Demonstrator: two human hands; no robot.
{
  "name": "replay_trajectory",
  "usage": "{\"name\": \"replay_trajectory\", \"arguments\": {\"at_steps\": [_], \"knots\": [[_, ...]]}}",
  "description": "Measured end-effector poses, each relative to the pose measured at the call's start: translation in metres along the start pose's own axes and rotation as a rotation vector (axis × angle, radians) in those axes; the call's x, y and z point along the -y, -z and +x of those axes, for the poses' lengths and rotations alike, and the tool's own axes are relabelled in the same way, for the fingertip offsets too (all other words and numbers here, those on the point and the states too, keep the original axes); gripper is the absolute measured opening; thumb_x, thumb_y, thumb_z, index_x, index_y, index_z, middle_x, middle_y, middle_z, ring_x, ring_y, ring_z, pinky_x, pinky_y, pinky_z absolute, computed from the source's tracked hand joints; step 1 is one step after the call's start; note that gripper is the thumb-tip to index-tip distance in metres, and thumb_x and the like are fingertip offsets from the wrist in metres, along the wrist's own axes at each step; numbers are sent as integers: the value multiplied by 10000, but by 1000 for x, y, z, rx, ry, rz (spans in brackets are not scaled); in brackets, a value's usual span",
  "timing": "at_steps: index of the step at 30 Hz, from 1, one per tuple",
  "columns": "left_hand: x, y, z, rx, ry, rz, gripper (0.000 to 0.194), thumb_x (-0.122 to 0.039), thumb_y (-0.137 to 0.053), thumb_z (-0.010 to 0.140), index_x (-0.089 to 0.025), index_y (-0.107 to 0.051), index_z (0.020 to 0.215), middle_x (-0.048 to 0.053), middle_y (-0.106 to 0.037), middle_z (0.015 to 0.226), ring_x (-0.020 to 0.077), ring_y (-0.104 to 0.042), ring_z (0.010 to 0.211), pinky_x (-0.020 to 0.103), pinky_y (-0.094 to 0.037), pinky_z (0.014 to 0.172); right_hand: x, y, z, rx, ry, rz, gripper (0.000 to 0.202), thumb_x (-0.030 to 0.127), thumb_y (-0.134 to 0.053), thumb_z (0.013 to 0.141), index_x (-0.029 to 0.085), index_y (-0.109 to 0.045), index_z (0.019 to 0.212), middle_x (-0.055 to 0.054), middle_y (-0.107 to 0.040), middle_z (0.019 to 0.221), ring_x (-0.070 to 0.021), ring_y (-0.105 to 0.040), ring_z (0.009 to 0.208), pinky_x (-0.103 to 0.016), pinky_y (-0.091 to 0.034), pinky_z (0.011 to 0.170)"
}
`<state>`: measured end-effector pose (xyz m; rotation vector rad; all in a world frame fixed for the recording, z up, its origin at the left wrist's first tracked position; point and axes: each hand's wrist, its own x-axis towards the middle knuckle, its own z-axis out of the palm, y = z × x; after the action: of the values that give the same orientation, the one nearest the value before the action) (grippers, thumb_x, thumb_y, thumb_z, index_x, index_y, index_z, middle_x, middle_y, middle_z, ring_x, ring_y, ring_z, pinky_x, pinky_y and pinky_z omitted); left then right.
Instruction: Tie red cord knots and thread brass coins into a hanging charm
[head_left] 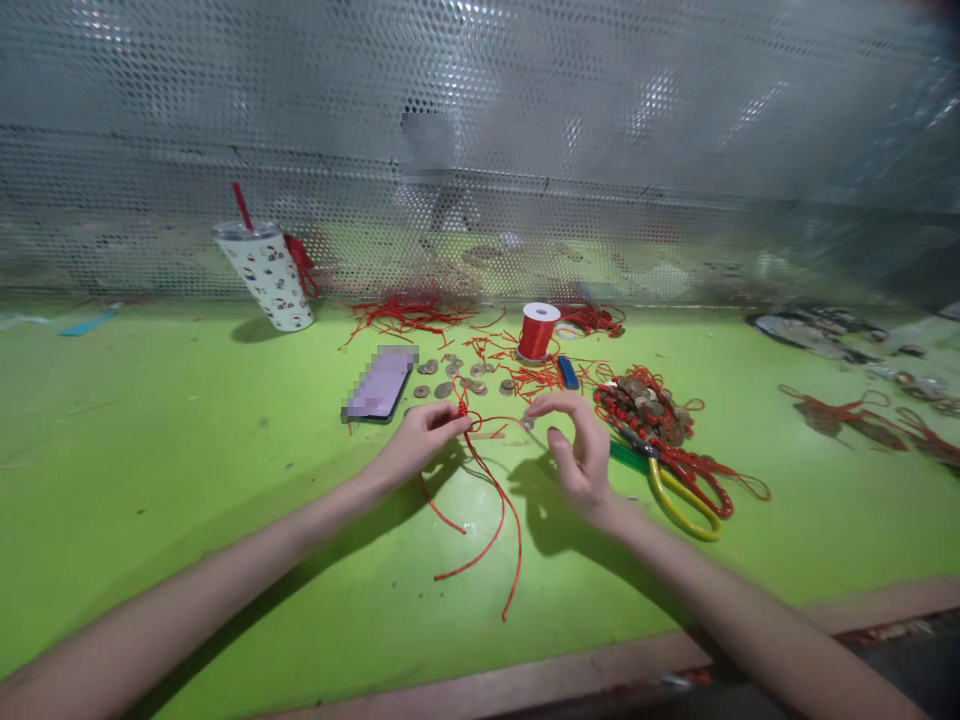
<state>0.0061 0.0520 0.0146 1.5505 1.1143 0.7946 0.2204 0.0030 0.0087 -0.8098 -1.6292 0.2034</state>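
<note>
My left hand (431, 435) pinches a knotted red cord (499, 490) near the middle of the table. A small loop sticks up above the fingertips, and several long ends hang down and curve over the green surface. To the right, my right hand (574, 445) is raised with thumb and index finger apart. One cord end stretches toward its index fingertip, beside a small coin (527, 423); whether the finger touches either is unclear. Just beyond the hands lie loose round coins (446, 388).
Behind are a phone (381, 383), a red thread spool (538, 332), a blue lighter (568, 372), cord scraps (412, 315) and a tumbler (270, 280). At right, scissors (682, 500) lie beside a pile of corded coins (645, 405). A perforated metal panel (480, 130) stands behind.
</note>
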Motion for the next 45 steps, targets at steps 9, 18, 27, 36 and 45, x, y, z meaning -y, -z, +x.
{"name": "replay_trajectory", "arguments": {"at_steps": [9, 18, 27, 36, 45], "knots": [[-5, -9, -9, 101, -140, 31, 210, -380, -648, 827, -197, -607, 733, -6, -541, 689, 135, -479, 643, 273, -357, 589, 12, -19, -5, 343, -547, 230, 192, 370, -574, 949, 223, -580, 1073, -57, -664, 948, -201, -627, 858, -380, -505, 786], [-13, 2, -7, 13, -152, 63, 147, -352, -638, 838, -242, -721, 890, 28, -689, 834, 188, -602, 773, 323, -433, 705, 11, -22, -1, 371, -872, 440, 329, 525, -674, 860, 197, -682, 878, 11, -536, 718, -117, -413, 604, -289, -289, 546], [-10, 5, -6, -200, -189, 277, 190, -420, -697, 815, -246, -774, 813, 19, -587, 747, 166, -462, 635, 343, -362, 622, 1, -20, -1, 341, -991, 339, 393, 572, -764, 763, 194, -714, 857, 58, -402, 549, -80, -230, 482, -287, -135, 489], [-12, 0, -15, -229, -467, 587, 96, -297, -670, 863, -230, -737, 848, 99, -624, 1132, 309, -494, 1184, 491, -395, 1030, -2, -20, -3, 301, -893, 291, 374, 551, -745, 777, 181, -696, 802, 54, -411, 530, -91, -278, 492, -277, -175, 487], [-8, -10, -16, 59, -163, 231, 226, -340, -670, 840, -164, -699, 979, 22, -638, 770, 146, -515, 633, 273, -402, 570, 7, -20, 0, 290, -858, 315, 339, 526, -750, 775, 194, -680, 777, 51, -431, 528, -97, -336, 486, -270, -217, 463]]}}
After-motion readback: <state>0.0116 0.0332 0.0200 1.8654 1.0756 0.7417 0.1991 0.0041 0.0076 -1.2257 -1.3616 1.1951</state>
